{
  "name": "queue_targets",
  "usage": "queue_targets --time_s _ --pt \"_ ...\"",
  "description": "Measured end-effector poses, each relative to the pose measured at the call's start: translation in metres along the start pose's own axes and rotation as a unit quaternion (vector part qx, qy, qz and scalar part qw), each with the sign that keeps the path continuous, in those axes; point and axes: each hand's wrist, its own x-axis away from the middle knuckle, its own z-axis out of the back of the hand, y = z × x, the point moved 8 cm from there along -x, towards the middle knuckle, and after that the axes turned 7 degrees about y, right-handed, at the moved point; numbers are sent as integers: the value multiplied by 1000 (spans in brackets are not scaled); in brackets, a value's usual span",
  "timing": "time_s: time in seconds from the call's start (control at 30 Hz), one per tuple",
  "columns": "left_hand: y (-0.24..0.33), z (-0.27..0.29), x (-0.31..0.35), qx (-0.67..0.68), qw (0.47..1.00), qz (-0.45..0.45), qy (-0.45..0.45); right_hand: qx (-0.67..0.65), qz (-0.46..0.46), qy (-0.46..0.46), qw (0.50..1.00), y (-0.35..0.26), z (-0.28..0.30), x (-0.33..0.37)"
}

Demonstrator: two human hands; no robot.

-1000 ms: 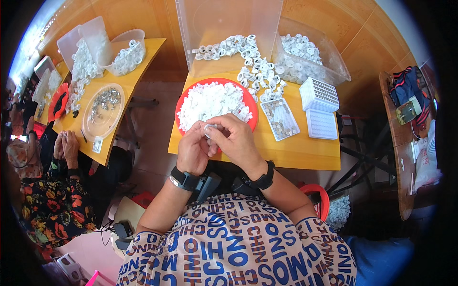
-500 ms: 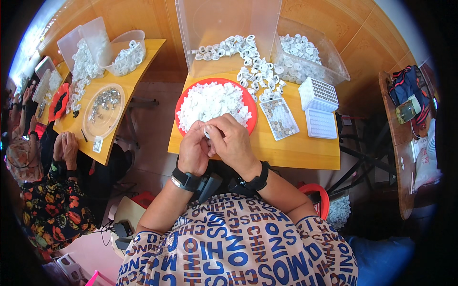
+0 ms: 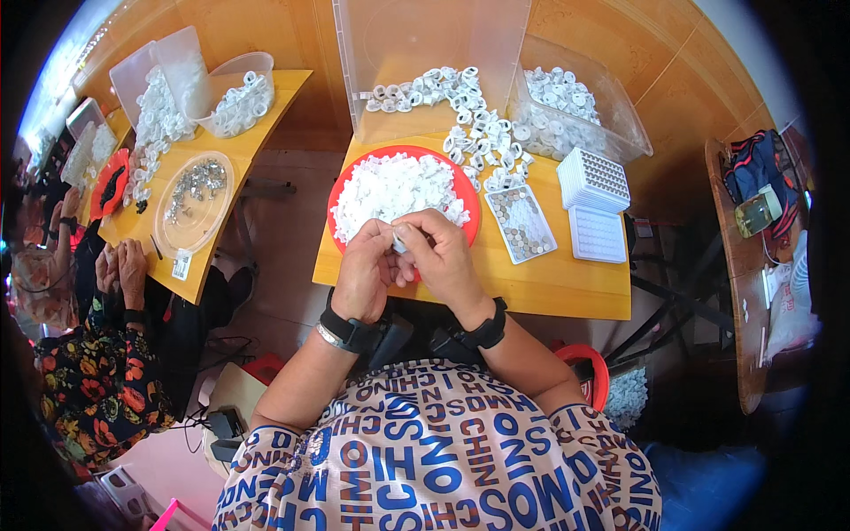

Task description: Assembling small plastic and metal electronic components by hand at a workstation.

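Observation:
Held between both hands, over the near rim of a round red tray (image 3: 470, 196), is a small white plastic piece (image 3: 398, 242), mostly covered by fingers. My left hand (image 3: 363, 273) grips it with thumb and fingers from the left. From the right, my right hand (image 3: 443, 263) pinches the same piece, thumb uppermost. A heap of small white plastic parts (image 3: 398, 188) fills the tray. Behind it lie many white ring-shaped pieces (image 3: 482, 133). A shallow white tray (image 3: 542, 250) with small round silvery discs stands to its right.
Stacked white slotted trays (image 3: 595, 177) stand at the table's right side. Behind are a clear bin (image 3: 620, 137) of white parts and an upright clear plastic box (image 3: 425, 40). At left, a co-worker's hands (image 3: 124, 267) rest by another table (image 3: 292, 88). A red bucket (image 3: 600, 376) stands below right.
My hands have shifted slightly right, and the right hand's thumb and fingers have changed position around the small piece. The whole view has moved a little.

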Motion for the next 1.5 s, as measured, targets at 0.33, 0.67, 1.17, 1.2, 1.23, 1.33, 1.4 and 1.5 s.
queue_targets --time_s 0.33,0.67,1.17,1.2,1.23,1.33,1.4,1.5 --pt "0 6 0 -13 1000 1 13 161 153 -36 974 -28 7 1" --pt "5 7 3 -80 996 -36 28 235 221 -45 946 -45 3 9" --pt "28 -17 29 -214 957 -191 39 262 315 37 911 -65 -2 27" --pt "28 -16 31 -215 956 -194 40 266 319 40 909 -65 -2 28" --pt "28 -16 32 -223 955 -193 40 265 321 39 909 -65 -2 28" --pt "29 -16 36 -257 942 -209 48 269 323 35 907 -64 -4 29" --pt "33 -16 37 -283 931 -224 57 251 329 47 909 -65 -3 29" --pt "32 -15 38 -300 927 -219 56 234 338 52 910 -63 -2 29"
